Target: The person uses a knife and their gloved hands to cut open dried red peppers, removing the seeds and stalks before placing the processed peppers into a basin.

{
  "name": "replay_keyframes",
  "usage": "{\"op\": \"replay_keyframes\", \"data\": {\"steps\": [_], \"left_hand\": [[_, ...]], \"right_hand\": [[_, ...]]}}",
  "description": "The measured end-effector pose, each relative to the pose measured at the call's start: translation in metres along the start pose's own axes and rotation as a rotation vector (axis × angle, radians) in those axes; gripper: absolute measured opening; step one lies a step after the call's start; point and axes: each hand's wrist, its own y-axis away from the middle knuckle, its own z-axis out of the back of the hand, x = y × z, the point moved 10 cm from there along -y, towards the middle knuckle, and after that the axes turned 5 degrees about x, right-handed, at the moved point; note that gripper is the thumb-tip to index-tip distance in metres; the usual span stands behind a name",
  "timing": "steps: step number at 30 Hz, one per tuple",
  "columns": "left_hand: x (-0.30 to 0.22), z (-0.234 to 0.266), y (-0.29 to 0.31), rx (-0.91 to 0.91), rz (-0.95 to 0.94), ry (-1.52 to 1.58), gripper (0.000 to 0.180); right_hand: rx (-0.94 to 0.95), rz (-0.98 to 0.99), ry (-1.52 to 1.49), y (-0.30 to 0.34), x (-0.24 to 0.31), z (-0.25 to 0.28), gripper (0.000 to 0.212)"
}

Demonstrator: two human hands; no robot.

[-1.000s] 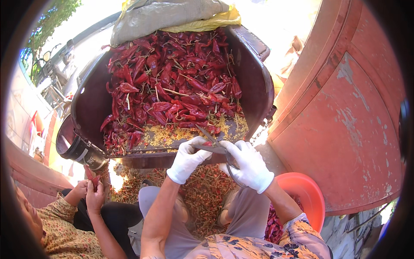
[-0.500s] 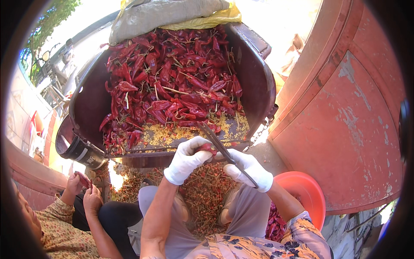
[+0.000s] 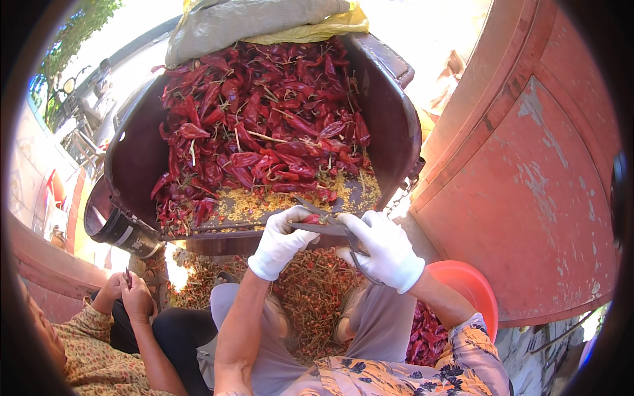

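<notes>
My left hand (image 3: 280, 244), in a white glove, is closed on a dried red chili pepper (image 3: 311, 219), most of it hidden by the fingers. In my right hand (image 3: 388, 253), also gloved in white, are dark metal scissors (image 3: 325, 229). Their blades stand apart, with the pepper's end close to or between them; contact cannot be made out. Both hands are over my lap, just short of a dark bin-like cart (image 3: 393, 125) lying open toward me. A large heap of dried red chili peppers (image 3: 264, 125) fills it, with loose yellow seeds (image 3: 254, 206) along its near floor.
Cut stems (image 3: 317, 303) cover the ground between my feet. At my right, a red basin (image 3: 465, 287) holds chili peppers (image 3: 426, 333). A co-worker's hands (image 3: 135, 295) hold something small at lower left. Beyond the basin stands a worn red metal door (image 3: 515, 191).
The scissors have swung from a steep slant to nearly level, and their blades have spread at the pepper. My right hand has turned with them. The co-worker's hands have come together.
</notes>
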Motion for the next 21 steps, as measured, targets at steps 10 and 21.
{"op": "replay_keyframes", "data": {"steps": [10, 21], "left_hand": [[0.027, -0.017, 0.001, 0.047, 0.074, 0.191, 0.015], [0.044, -0.021, 0.006, 0.036, 0.191, 0.235, 0.014]], "right_hand": [[-0.062, -0.076, -0.097, 0.014, -0.006, -0.013, 0.056], [0.053, -0.167, -0.097, 0.025, -0.018, -0.029, 0.053]]}}
